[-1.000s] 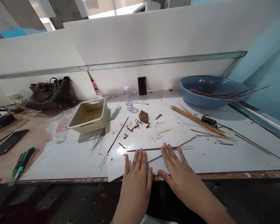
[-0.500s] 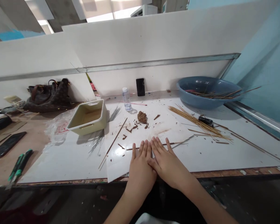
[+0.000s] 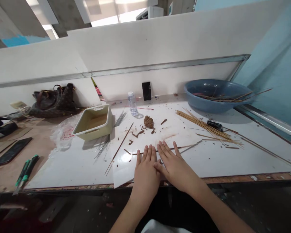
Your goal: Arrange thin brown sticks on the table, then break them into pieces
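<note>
Both my left hand (image 3: pixel 146 168) and my right hand (image 3: pixel 173 165) lie palm down and flat, fingers stretched out, over a thin stick coated in brown paste (image 3: pixel 168 149). The stick runs crosswise beneath my fingers; its dark end shows on the left and its bare end points right. My right thumb reaches across to my left hand. Beyond my fingers sits a lump of brown paste (image 3: pixel 148 122) with crumbs around it. Another coated stick (image 3: pixel 122 142) lies slanted to the left of my hands.
A cream plastic basin (image 3: pixel 93 124) and a water bottle (image 3: pixel 133 104) stand behind. Bamboo sticks (image 3: pixel 203 124) lie to the right, near a blue tub (image 3: pixel 213 105) holding more sticks. A phone (image 3: pixel 146 91) leans against the partition. Green-and-black cutters (image 3: pixel 26 171) lie at left.
The gap between my hands has widened slightly at the fingers. Both stay flat over the coated stick. The whole view has shifted a little to the right.
</note>
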{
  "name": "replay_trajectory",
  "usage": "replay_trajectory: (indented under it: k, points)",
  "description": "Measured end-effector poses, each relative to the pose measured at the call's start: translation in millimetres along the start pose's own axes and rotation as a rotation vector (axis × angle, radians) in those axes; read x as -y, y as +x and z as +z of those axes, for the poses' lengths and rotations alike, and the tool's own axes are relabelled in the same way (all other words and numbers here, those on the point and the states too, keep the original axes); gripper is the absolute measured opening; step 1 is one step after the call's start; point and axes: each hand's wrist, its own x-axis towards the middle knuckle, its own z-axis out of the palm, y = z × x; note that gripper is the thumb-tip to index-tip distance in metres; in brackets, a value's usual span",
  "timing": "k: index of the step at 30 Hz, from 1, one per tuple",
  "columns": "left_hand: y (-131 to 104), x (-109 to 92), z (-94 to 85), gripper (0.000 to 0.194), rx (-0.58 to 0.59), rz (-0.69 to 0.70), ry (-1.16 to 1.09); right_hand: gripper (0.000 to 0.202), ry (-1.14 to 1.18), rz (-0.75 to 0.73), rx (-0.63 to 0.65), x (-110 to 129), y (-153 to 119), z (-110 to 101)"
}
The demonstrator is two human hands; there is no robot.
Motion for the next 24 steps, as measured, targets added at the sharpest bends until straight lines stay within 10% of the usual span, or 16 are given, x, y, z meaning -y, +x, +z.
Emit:
replay_trajectory:
  k: [5, 12, 19, 24]
  points:
    - [-36.0, -1.3, 6.7, 0.063, -0.071, 0.049, 0.010, 0.078, -0.033, -0.070, -0.092, 4.6, -32.6, 21.3]
    - [1.7, -2.3, -9.5, 0.059, 0.036, -0.081, -0.010, 0.078, -0.020, 0.038, 0.021, 1.5, 12.0, -2.0]
    - [-43.0, -0.9, 1.6, 0.061, -0.063, 0.018, 0.002, 0.075, 0.043, 0.023, 0.016, 12.8, -30.7, 11.0]
    - [-16.7, 4.0, -3.2, 0.060, -0.012, -0.026, 0.018, 0.077, 0.032, 0.038, 0.003, 7.2, -2.2, 8.0]
